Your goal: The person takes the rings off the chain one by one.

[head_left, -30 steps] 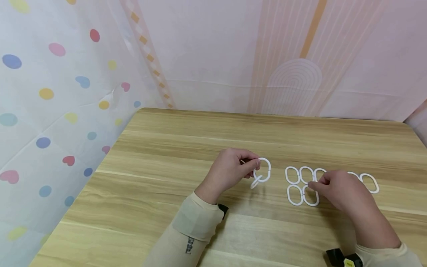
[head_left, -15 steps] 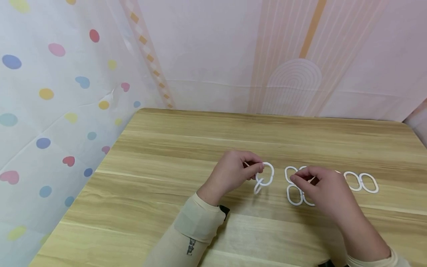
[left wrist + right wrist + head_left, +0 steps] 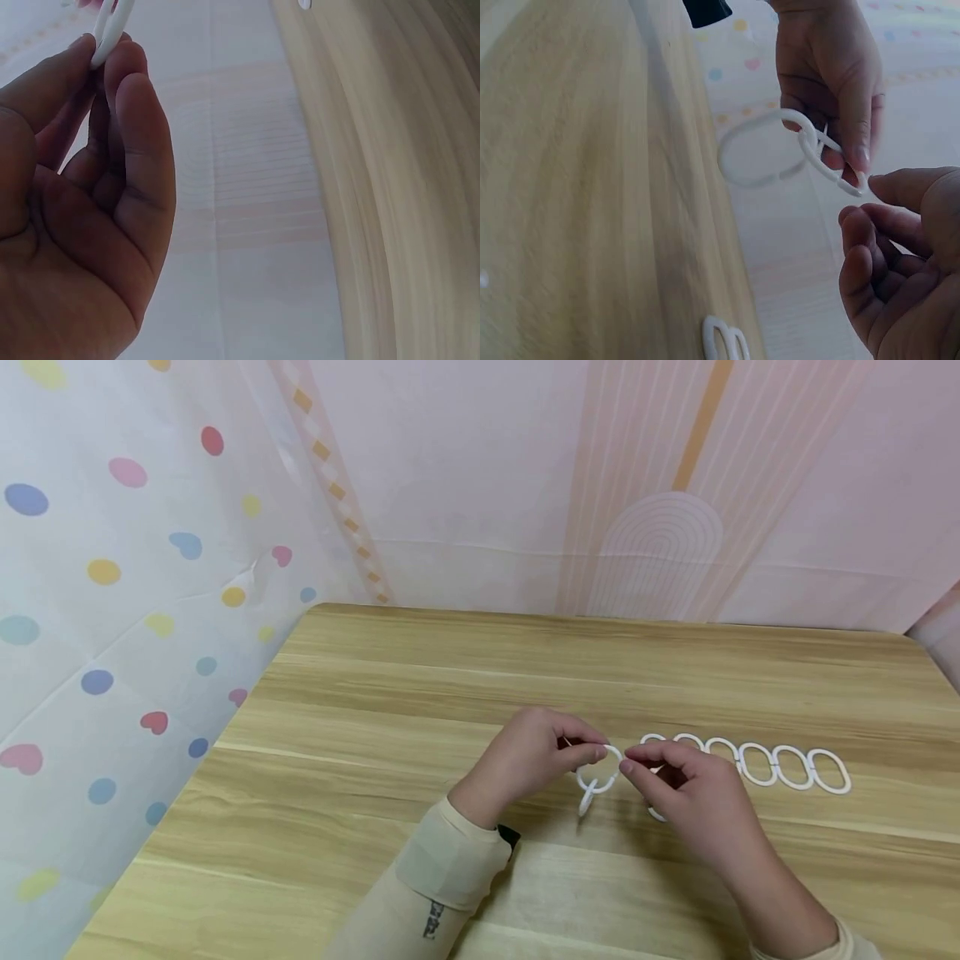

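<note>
A white oval plastic link [image 3: 600, 790] is pinched at its upper left between the thumb and fingertips of my left hand [image 3: 525, 758]. Threaded through it, a second white link [image 3: 585, 802] hangs down; in the right wrist view this hanging link [image 3: 784, 115] shows its full oval. My right hand [image 3: 697, 793] pinches the right side of the first link, its thumb and index fingertip meeting at the link's end in the right wrist view. In the left wrist view only part of the held link [image 3: 112, 34] shows between the fingertips.
On the wooden table [image 3: 420, 693], a row of several white oval links [image 3: 776, 768] lies side by side at the right. My right hand partly hides them, along with a link [image 3: 655, 815] nearer the front. Patterned curtains [image 3: 480, 485] hang behind and left.
My right hand has moved left from above the link row to the held link and now grips it. My left hand has shifted slightly right and nearer with the two joined links.
</note>
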